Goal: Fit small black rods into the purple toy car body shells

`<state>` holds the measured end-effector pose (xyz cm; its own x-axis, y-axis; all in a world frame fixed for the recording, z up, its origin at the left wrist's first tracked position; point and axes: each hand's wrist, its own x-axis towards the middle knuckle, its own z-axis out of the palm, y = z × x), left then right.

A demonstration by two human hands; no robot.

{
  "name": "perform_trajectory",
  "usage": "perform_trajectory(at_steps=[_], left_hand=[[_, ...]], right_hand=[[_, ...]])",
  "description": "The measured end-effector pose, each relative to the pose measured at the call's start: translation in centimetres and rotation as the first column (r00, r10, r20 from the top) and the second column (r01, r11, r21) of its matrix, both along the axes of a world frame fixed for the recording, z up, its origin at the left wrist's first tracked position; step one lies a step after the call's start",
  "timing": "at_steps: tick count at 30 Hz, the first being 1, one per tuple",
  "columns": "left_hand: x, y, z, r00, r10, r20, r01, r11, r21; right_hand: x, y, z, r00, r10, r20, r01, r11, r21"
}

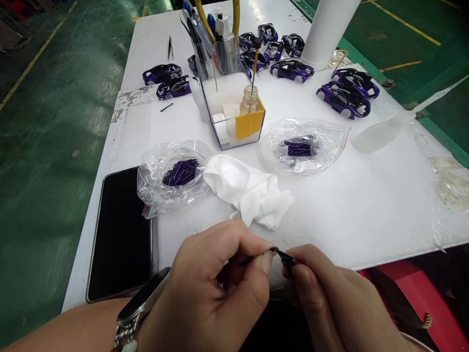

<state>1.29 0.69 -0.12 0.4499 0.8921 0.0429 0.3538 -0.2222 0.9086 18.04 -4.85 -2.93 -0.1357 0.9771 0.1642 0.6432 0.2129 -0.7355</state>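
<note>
Left hand (223,288) foremost, we pinch a small black piece (286,258) at its thin tip; our right hand (330,298) grips its wider end, long axis bridging both, beside the bench's near edge.

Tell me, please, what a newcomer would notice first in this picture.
Probably the left hand and right hand, large in the foreground, pinching a small dark part. Just beyond, a crumpled white cloth lies between a left bag and a right bag, both clear with purple pieces inside. Glossy purple toy cars sit toward the far side of the table.
</note>
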Motion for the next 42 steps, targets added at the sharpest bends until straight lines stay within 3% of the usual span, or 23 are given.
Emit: perform_trajectory(at_steps=[9,13,20,24,28,31,36,38,40,42], left_hand=[[0.0,-0.4,-0.1,0.992,0.099,-0.084,-0.097,0.995,0.027],[0.1,-0.7,0.1,0.987,0.156,-0.026,-0.155,0.988,0.009],[0.1,-0.6,0.1,0.988,0.147,0.054,-0.143,0.986,-0.082],[0.0,-0.7,-0.1,0.99,0.089,0.109,-0.081,0.994,-0.072],[-0.2,-0.6,-0.4,0.992,0.053,0.11,-0.044,0.995,-0.086],[-0.3,-0.5,-0.3,0.99,0.032,0.135,-0.016,0.992,-0.122],[-0.3,-0.3,-0.1,0.974,0.028,0.224,0.016,0.981,-0.193],[-0.3,-0.3,0.1,0.976,0.069,0.206,-0.038,0.988,-0.151],[-0.3,-0.2,0.3,0.977,0.103,0.189,-0.068,0.981,-0.183],[-0.2,0.1,0.5,0.979,0.125,0.159,-0.078,0.958,-0.275]], right_hand=[[-1.4,-0.2,-0.2,0.99,-0.034,0.135,0.021,0.995,0.099],[-2.2,-0.3,-0.2,0.999,-0.033,-0.012,0.033,0.999,0.022],[-3.0,-0.5,0.0,0.986,-0.075,-0.146,0.067,0.996,-0.056],[-3.1,-0.8,0.2,0.95,-0.153,-0.271,0.087,0.967,-0.238],[-2.8,-0.6,0.5,0.867,-0.164,-0.471,-0.081,0.885,-0.459],[-2.7,0.0,0.7,0.754,-0.17,-0.635,-0.213,0.851,-0.481],[-1.8,0.3,1.1,0.488,-0.193,-0.851,-0.489,0.747,-0.45],[-0.9,0.2,1.2,0.525,-0.176,-0.833,-0.424,0.794,-0.435],[0.3,0.3,1.2,0.703,-0.077,-0.707,-0.236,0.913,-0.334],[1.6,0.7,1.3,0.875,0.062,-0.479,-0.133,0.984,-0.115]])
